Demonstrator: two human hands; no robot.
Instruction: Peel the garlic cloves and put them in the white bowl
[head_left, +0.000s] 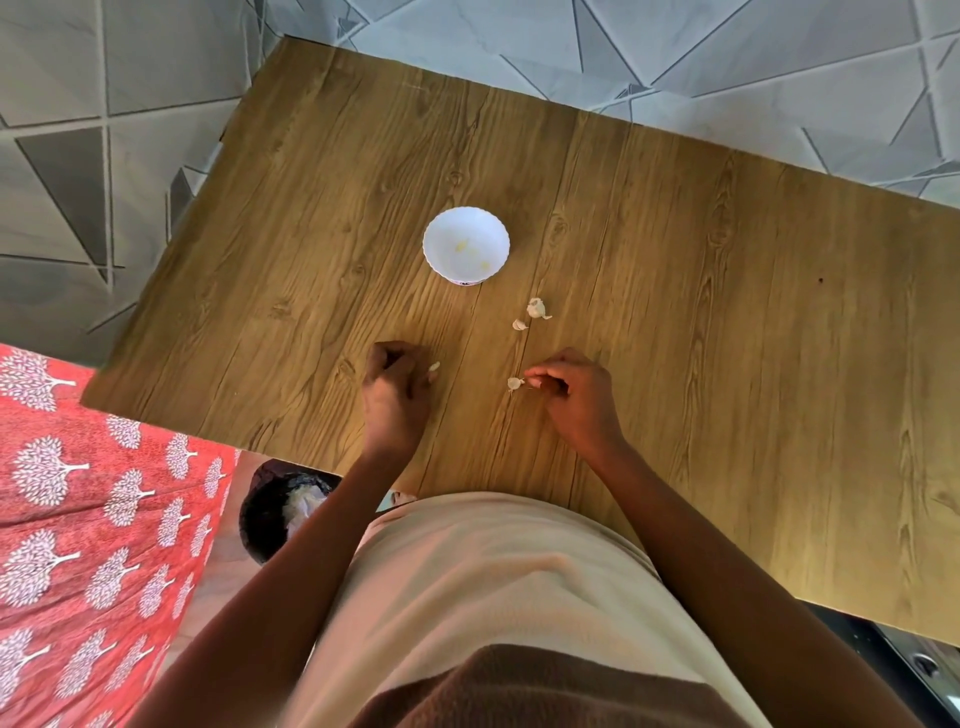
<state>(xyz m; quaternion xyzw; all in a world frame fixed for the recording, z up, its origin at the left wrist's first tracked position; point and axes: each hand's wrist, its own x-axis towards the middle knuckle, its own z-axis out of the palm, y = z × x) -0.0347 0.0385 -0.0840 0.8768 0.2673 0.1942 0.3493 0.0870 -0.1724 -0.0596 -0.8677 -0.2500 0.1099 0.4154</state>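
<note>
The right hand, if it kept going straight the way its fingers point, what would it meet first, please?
Probably the small garlic clove just off the right hand's fingertips, which point left. Whether they already touch it is unclear.

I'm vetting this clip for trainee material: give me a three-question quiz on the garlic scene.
1. True or false: the round white bowl on the wooden table already holds peeled cloves.
2. Which hand pinches the small papery garlic piece? A) left hand B) right hand
3. How many loose garlic pieces lie between the bowl and the right hand?

Key: 1 true, pale yellowish bits lie inside; 2 B; 3 two, a larger piece and a smaller piece.
</note>
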